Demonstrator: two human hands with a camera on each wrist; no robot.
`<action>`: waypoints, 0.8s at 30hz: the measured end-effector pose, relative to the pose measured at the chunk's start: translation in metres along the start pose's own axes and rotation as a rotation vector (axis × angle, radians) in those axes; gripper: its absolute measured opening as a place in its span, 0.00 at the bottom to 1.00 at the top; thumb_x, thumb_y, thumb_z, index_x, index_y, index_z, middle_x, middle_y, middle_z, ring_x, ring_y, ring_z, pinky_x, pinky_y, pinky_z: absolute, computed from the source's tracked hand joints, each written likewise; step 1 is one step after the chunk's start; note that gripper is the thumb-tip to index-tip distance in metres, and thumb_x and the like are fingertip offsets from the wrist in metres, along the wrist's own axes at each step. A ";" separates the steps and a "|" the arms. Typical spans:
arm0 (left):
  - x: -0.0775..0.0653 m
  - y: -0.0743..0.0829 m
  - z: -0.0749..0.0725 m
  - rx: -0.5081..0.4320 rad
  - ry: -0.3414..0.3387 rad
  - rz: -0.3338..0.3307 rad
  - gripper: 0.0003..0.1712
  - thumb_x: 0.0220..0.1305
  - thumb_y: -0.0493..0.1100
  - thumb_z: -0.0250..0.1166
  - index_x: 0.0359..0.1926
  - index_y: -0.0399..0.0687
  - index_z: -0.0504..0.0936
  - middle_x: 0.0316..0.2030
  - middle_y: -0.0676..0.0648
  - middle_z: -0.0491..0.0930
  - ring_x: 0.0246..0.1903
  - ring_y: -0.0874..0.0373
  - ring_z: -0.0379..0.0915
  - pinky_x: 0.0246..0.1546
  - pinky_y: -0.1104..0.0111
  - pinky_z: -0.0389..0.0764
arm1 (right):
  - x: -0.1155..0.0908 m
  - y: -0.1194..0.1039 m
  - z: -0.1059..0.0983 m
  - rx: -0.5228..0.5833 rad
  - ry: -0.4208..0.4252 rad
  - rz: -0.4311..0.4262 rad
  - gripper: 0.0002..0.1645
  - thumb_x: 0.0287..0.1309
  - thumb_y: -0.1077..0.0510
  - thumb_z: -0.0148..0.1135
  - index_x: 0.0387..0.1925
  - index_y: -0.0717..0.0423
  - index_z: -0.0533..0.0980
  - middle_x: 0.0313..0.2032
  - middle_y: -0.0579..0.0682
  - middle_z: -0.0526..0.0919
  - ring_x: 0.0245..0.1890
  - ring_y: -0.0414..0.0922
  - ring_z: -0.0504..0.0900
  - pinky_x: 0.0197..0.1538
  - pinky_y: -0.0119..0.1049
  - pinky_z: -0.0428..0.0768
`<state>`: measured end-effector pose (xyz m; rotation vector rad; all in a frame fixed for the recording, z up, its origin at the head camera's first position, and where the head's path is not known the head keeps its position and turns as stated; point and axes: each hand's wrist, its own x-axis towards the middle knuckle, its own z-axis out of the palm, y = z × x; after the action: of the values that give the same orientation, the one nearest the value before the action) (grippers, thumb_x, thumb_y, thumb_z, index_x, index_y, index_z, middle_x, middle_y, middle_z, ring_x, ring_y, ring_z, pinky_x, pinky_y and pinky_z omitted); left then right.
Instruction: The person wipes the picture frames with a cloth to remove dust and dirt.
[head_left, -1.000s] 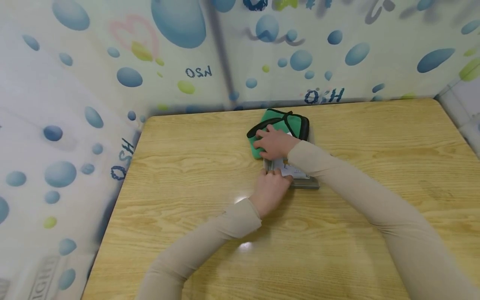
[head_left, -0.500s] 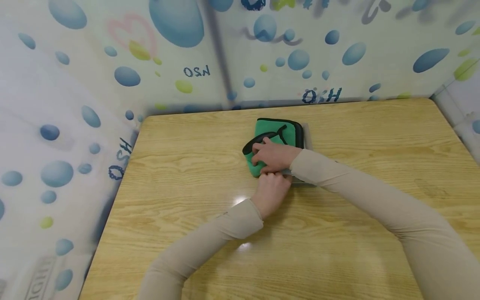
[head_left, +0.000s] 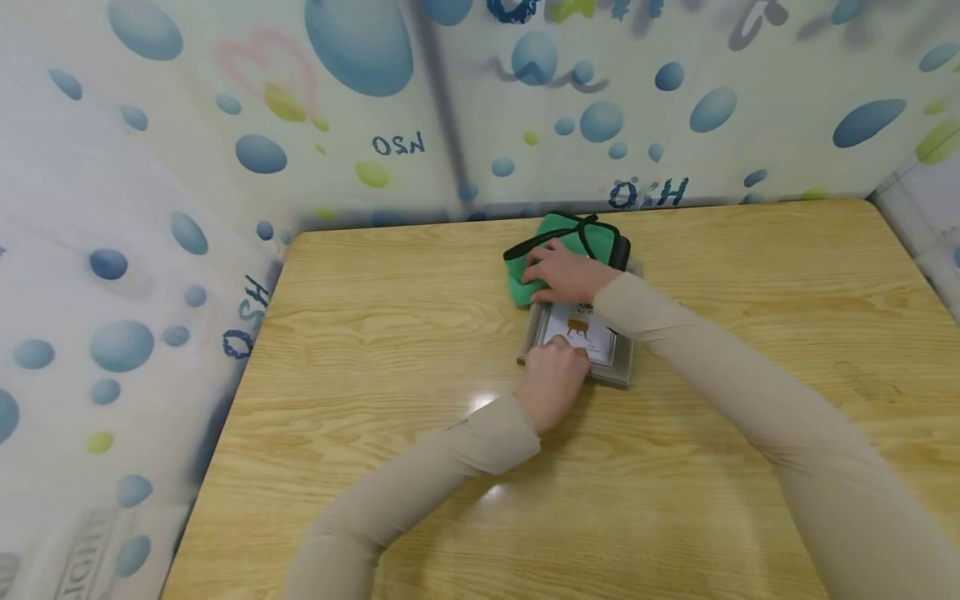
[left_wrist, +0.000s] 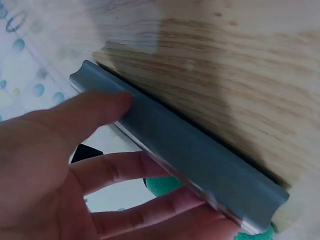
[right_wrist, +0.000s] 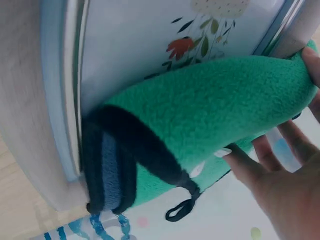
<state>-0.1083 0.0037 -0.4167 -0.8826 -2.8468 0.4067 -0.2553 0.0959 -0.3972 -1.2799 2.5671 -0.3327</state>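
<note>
A picture frame point(head_left: 615, 371) with a printed illustration lies on the wooden table. My left hand point(head_left: 555, 382) grips its near edge. In the left wrist view, the thumb lies on the grey outer side of the frame point(left_wrist: 180, 150) and the fingers reach over the opposite side. Across the far part of the picture lies a green cleaning cloth point(head_left: 522, 287) with black trim and a loop. My right hand point(head_left: 566, 275) holds this cloth against the frame. In the right wrist view, thumb and fingers take the folded edge of the cloth point(right_wrist: 215, 95), just beyond a printed red flower.
The wooden table point(head_left: 375, 333) extends on both sides of the frame. A wall point(head_left: 480, 117) with printed blue drops rises behind the table's far edge and along its left side.
The right hand first drew the cloth nearer over the picture, then moved it away again, baring the near part. The frame has turned slightly under the left hand.
</note>
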 end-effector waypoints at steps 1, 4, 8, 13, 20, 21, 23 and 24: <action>0.001 0.001 0.000 0.003 0.001 -0.009 0.11 0.67 0.40 0.59 0.34 0.55 0.87 0.25 0.49 0.79 0.23 0.64 0.74 0.14 0.68 0.76 | 0.001 0.003 -0.001 0.008 0.004 0.004 0.20 0.63 0.56 0.63 0.54 0.61 0.78 0.58 0.63 0.71 0.59 0.63 0.63 0.62 0.54 0.62; 0.003 0.002 0.001 0.028 0.004 -0.022 0.11 0.67 0.40 0.58 0.35 0.54 0.88 0.25 0.48 0.80 0.24 0.62 0.77 0.17 0.64 0.80 | 0.005 0.009 -0.002 0.020 0.008 0.013 0.21 0.63 0.55 0.63 0.55 0.61 0.78 0.58 0.63 0.71 0.59 0.64 0.63 0.62 0.53 0.63; 0.004 0.002 0.000 0.070 -0.007 -0.019 0.12 0.69 0.40 0.57 0.38 0.53 0.88 0.29 0.45 0.82 0.28 0.55 0.81 0.24 0.58 0.83 | 0.008 0.007 -0.001 -0.014 0.010 0.040 0.21 0.64 0.55 0.62 0.55 0.60 0.78 0.58 0.62 0.71 0.60 0.63 0.63 0.61 0.53 0.64; 0.005 0.004 0.000 0.097 -0.010 -0.019 0.13 0.70 0.39 0.55 0.41 0.51 0.88 0.31 0.41 0.83 0.30 0.47 0.83 0.25 0.58 0.83 | 0.005 -0.006 0.000 -0.060 -0.036 0.068 0.19 0.64 0.55 0.61 0.55 0.55 0.78 0.58 0.59 0.71 0.58 0.62 0.64 0.52 0.54 0.73; 0.005 0.007 0.003 0.129 -0.015 -0.050 0.14 0.71 0.41 0.54 0.42 0.49 0.87 0.33 0.40 0.83 0.29 0.44 0.83 0.26 0.58 0.83 | 0.000 -0.030 0.001 -0.078 -0.136 -0.025 0.17 0.62 0.55 0.64 0.52 0.52 0.80 0.56 0.56 0.73 0.52 0.58 0.65 0.45 0.49 0.77; 0.005 0.008 0.003 0.147 -0.005 -0.055 0.13 0.71 0.42 0.55 0.41 0.49 0.87 0.32 0.41 0.82 0.28 0.44 0.83 0.25 0.59 0.83 | 0.000 -0.034 0.001 -0.077 -0.150 -0.033 0.17 0.62 0.55 0.65 0.52 0.52 0.80 0.55 0.56 0.73 0.51 0.58 0.65 0.44 0.48 0.77; 0.005 0.010 0.005 0.191 0.034 -0.072 0.12 0.70 0.42 0.57 0.38 0.51 0.87 0.29 0.44 0.82 0.25 0.47 0.82 0.23 0.60 0.83 | 0.000 -0.041 0.001 -0.072 -0.176 -0.044 0.16 0.61 0.55 0.65 0.51 0.51 0.81 0.53 0.55 0.73 0.48 0.56 0.65 0.42 0.45 0.77; 0.005 0.010 0.006 0.206 0.061 -0.081 0.11 0.69 0.43 0.58 0.37 0.52 0.87 0.27 0.45 0.81 0.23 0.49 0.81 0.22 0.61 0.83 | 0.000 -0.045 0.001 -0.067 -0.194 -0.048 0.16 0.61 0.56 0.66 0.51 0.51 0.81 0.53 0.54 0.74 0.47 0.55 0.64 0.40 0.44 0.76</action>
<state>-0.1080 0.0134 -0.4254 -0.7261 -2.7133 0.6377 -0.2213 0.0695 -0.3837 -1.3279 2.4068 -0.1258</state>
